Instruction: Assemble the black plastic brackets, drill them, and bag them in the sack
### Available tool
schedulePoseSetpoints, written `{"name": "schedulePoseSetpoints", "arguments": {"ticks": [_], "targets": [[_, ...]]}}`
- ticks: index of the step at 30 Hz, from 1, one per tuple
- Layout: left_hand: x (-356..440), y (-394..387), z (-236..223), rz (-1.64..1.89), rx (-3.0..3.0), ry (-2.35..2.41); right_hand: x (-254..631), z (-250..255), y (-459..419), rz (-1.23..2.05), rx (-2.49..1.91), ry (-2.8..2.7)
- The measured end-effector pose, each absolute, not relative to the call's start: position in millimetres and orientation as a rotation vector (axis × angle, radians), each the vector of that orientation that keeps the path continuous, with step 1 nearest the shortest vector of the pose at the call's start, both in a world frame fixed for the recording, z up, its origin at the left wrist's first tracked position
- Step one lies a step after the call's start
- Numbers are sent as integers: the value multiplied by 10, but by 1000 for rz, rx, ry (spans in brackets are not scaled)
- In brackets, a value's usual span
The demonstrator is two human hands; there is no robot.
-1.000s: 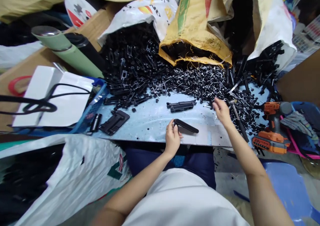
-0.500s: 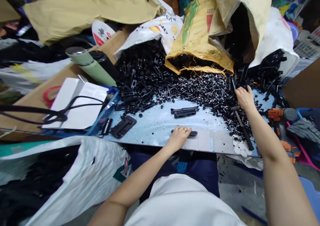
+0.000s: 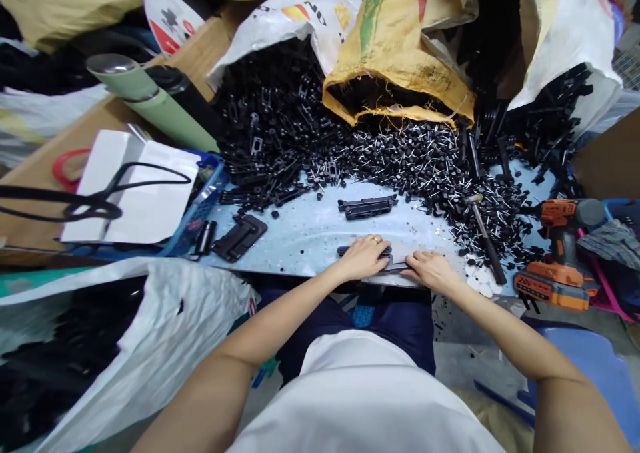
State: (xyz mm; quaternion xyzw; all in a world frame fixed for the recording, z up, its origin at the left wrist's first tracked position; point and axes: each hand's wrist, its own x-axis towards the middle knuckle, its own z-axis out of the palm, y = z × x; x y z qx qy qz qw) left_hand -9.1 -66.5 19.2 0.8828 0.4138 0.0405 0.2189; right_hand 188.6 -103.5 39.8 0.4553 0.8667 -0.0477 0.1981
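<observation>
My left hand (image 3: 366, 258) lies flat, palm down, pressing a long black plastic part (image 3: 345, 250) onto the pale blue work surface (image 3: 310, 236) at its near edge. My right hand (image 3: 430, 270) sits just to its right, fingers curled on a thin black piece (image 3: 397, 267) that meets that part. Another assembled black part (image 3: 367, 207) lies a little farther back. Behind it spreads a heap of small black pieces with metal pins (image 3: 425, 163).
An orange cordless drill (image 3: 557, 253) and a hammer (image 3: 483, 236) lie at the right. Open sacks (image 3: 395, 53) spill black parts at the back. A blue basket with white paper (image 3: 145, 199), a green bottle (image 3: 145, 103) and a white bag (image 3: 150, 346) stand on the left.
My right hand came back from the heap at the far right to the near edge, beside my left hand. The left hand stayed on the black part.
</observation>
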Motion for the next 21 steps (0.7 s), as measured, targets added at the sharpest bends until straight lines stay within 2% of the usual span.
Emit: {"name": "schedulePoseSetpoints", "arguments": {"ticks": [6, 14, 21], "targets": [[-121, -713, 127, 217, 2446, 1138, 1823, 458, -1102, -32, 1419, 2470], [-221, -739, -44, 506, 2451, 1075, 1743, 641, -1069, 64, 1389, 2574], [-105, -661, 41, 372, 2400, 1039, 1876, 470, -960, 52, 1320, 2586]]}}
